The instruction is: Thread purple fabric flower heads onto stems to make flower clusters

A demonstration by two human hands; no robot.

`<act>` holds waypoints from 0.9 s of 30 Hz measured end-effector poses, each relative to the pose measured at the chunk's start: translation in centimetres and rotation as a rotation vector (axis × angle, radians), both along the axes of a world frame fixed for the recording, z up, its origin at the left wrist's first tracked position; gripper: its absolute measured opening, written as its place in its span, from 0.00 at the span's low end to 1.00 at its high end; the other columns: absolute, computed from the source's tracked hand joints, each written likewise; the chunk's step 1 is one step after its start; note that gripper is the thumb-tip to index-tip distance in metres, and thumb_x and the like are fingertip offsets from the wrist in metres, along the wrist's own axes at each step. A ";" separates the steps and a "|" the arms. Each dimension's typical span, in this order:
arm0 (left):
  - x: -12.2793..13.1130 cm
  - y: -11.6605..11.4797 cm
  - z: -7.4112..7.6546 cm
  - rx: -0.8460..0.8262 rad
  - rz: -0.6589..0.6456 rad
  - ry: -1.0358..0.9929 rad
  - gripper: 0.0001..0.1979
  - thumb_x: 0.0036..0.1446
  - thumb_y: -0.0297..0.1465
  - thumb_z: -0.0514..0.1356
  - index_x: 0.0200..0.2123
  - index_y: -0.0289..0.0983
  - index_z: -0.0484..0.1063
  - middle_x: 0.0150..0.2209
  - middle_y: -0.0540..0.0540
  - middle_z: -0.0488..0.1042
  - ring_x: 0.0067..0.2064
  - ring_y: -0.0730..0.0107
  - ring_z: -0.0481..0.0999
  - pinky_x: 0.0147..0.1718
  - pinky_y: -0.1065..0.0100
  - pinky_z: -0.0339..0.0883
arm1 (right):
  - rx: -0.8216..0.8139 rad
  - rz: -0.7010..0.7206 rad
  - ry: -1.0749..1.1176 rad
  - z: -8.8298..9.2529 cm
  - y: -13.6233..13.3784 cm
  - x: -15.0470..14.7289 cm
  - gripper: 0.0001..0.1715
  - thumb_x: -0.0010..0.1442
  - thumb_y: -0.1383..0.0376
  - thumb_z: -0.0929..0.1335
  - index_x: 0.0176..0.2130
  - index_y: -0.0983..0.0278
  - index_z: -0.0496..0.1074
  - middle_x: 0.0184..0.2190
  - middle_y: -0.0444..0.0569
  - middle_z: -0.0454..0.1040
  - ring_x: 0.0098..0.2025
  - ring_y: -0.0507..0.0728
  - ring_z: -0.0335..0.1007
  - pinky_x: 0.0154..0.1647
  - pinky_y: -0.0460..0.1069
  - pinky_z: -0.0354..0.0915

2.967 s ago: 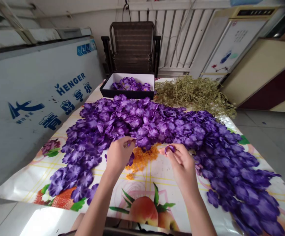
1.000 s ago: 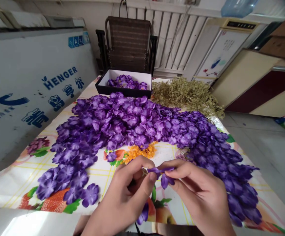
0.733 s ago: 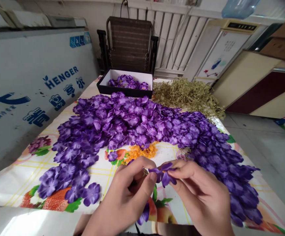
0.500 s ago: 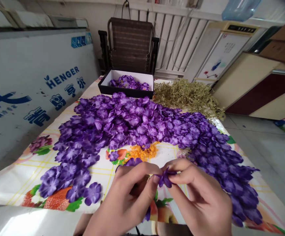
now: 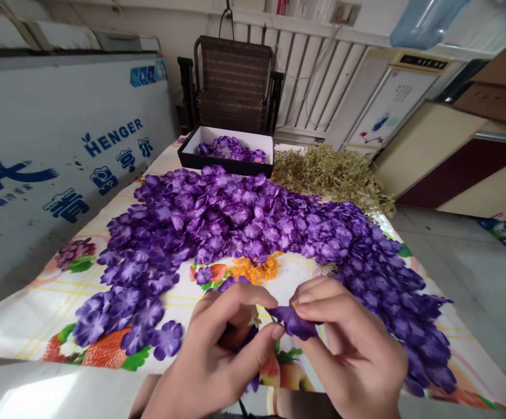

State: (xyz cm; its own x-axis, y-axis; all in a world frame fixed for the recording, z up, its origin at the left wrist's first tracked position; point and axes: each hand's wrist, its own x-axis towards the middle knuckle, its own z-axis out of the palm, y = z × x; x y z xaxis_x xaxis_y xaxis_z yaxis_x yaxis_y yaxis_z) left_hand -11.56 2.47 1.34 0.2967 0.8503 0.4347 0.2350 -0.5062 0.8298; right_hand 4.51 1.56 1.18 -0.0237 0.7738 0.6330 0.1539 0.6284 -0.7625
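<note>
Both my hands meet low in the middle of the view, above the near table edge. My left hand (image 5: 218,349) is closed, thumb and fingers pinched at a small purple fabric flower (image 5: 294,322), with more purple petals tucked under its fingers. My right hand (image 5: 353,349) is closed too, pinching the same flower from the right. A wide heap of purple fabric flowers (image 5: 244,221) covers the table beyond them. A small pile of orange flower centres (image 5: 255,270) lies just past my fingers.
A fruit-print plastic cloth (image 5: 39,314) covers the table. A black box (image 5: 229,152) with purple flowers sits at the far end beside a heap of dry green stems (image 5: 331,174). A white chest freezer (image 5: 52,157) stands left, a folded chair (image 5: 233,84) behind.
Since three seconds ago my hands drew back from the flower heap toward me and came together. Over the last second they closed on the one purple flower and turned it between the fingertips.
</note>
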 end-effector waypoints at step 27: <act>4.8 -2.6 1.2 -0.683 0.238 -0.414 0.03 0.50 0.31 0.65 0.28 0.37 0.75 0.16 0.59 0.50 0.20 0.80 0.46 0.18 0.74 0.40 | 0.108 -0.342 -0.299 -0.5 -1.5 1.1 0.16 0.54 0.81 0.64 0.38 0.64 0.68 0.28 0.47 0.71 0.34 0.54 0.72 0.32 0.47 0.71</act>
State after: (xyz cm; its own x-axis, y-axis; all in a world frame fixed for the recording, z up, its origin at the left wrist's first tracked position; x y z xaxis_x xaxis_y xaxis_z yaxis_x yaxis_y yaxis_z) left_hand -6.80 -0.08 2.57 0.0052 0.9863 -0.1650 -0.1199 0.1644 0.9791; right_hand 5.64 0.04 0.65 0.0278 0.6993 0.7143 0.5687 0.5766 -0.5866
